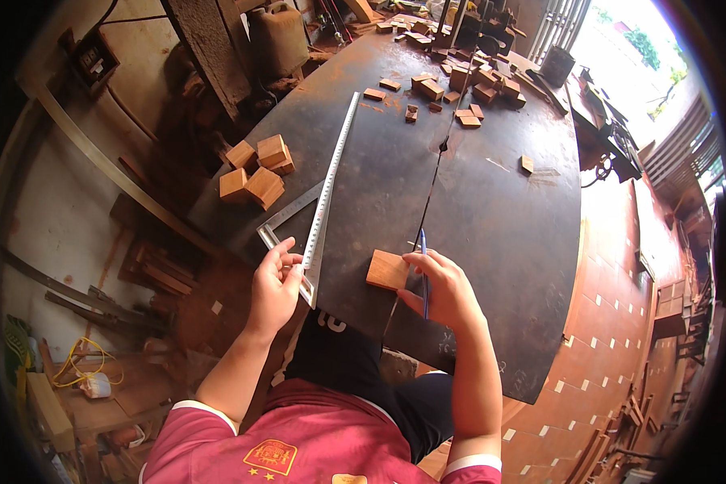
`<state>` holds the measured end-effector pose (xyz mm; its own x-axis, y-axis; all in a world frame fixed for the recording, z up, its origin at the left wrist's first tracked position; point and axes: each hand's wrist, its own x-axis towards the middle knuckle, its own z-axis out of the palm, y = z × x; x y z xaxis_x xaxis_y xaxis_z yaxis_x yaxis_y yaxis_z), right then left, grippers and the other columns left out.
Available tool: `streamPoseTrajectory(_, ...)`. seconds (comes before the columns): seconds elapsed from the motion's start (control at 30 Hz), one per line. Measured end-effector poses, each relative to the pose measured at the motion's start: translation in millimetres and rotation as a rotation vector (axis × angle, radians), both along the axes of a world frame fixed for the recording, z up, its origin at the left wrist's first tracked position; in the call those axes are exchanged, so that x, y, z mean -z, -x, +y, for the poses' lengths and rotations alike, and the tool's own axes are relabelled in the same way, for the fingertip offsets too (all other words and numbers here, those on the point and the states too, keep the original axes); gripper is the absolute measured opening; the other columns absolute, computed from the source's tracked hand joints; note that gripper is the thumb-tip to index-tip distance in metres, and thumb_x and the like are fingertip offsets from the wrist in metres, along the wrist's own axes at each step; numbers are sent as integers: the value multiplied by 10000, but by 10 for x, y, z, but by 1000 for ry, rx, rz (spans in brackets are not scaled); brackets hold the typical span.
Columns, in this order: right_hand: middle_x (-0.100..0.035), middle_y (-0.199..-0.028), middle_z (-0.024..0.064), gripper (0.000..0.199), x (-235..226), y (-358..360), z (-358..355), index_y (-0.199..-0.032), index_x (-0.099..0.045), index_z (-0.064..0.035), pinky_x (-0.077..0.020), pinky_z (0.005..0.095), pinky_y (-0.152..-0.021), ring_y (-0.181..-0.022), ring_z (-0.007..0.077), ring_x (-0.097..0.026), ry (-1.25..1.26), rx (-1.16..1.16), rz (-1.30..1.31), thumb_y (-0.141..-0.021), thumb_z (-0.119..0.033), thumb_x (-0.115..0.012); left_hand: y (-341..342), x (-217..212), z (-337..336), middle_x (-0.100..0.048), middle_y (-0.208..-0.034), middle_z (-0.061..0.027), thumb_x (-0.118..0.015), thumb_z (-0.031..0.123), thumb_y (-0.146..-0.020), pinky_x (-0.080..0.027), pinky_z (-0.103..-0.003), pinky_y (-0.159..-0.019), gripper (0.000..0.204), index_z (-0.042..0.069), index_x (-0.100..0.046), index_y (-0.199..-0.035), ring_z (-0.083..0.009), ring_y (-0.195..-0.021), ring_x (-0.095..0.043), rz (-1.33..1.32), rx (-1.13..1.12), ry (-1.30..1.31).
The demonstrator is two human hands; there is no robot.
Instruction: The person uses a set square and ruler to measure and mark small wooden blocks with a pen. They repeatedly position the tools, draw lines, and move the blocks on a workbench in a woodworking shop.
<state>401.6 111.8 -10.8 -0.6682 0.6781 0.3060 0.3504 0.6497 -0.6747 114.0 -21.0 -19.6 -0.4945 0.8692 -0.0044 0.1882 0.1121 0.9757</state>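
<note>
My left hand [276,289] is closed at the near end of a long white graduated ruler [331,173], thumb and fingers pinching it. The ruler slants away across the dark tabletop. Beneath and beside that hand lies a metal try square [293,207], one arm pointing off to the upper right; part of it is hidden by the hand and ruler. A blue pen [425,278] sits in my right hand [448,292], tip pointing away from me. The same hand's fingers touch the right side of a flat, square wooden block [387,269] near the table's front edge.
The dark table [508,242] has a slot running lengthwise. Several wooden blocks [258,169] are grouped on the left edge. More offcuts [484,85] are heaped at the far end, and one small block [527,164] lies right of the slot. A jerrycan [279,40] stands behind.
</note>
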Motion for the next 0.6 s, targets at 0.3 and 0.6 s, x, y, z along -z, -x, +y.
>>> streamPoseTrajectory(0.3,-712,-1145,157,520,-16,7,-3,-1196,-666,-49,-568,448,-893,-1008,367,-700,-1,7,7,-732,-159,-874,-287,-52,-50,-719,-1044,-74,-653,-12,-966,-569,-265,-769,457,-34,-586,-1417,-110,-853,-681,86,144,45)
streamPoseTrajectory(0.6,-693,-1078,120,533,30,-1,15,-1215,-651,-66,-568,400,-822,-914,294,-694,-56,-14,53,-739,-138,-882,-512,-8,13,-718,-1034,-125,-666,-21,-926,-602,-305,-754,452,-42,-612,-1374,-167,-824,-728,156,197,55)
